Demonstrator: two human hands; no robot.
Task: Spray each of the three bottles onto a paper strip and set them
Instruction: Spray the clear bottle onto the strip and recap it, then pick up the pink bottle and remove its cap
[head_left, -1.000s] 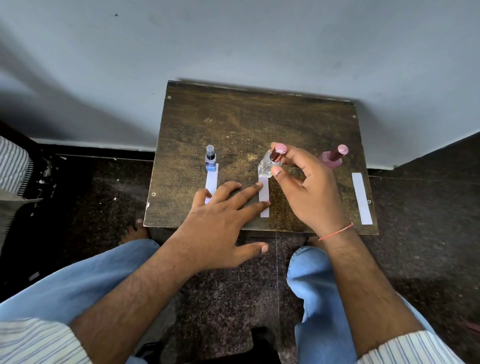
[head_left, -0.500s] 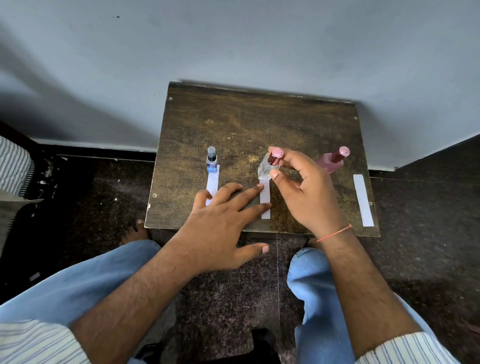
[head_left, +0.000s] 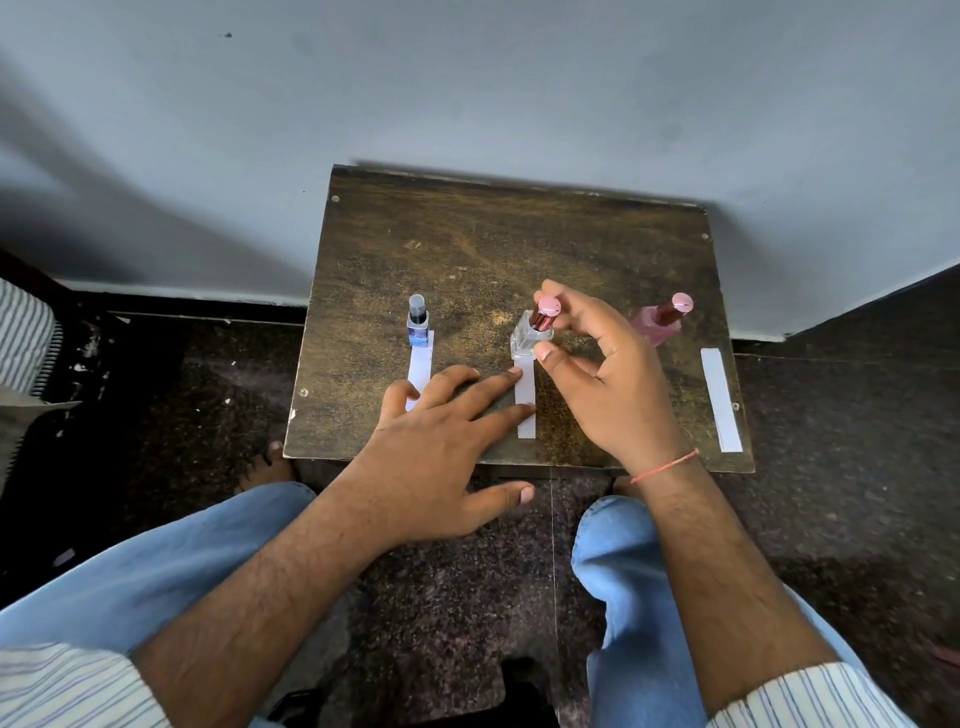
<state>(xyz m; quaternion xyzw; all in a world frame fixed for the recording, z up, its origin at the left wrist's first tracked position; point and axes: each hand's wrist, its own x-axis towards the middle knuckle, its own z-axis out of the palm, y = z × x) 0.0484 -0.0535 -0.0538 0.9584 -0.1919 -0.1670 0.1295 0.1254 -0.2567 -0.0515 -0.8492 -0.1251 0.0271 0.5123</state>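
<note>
Over the last second my right hand (head_left: 618, 384) has loosened around the clear bottle (head_left: 530, 340) at the middle of the frame: the thumb, which lay against the glass body, now sits just off its lower right corner, while the fingertips remain at the pink cap (head_left: 548, 306). The bottle itself has come from a lean toward the lower left to nearly upright, with its base on the top end of the middle paper strip (head_left: 525, 402). My view has also dipped slightly, so everything sits a touch higher in the frame.
</note>
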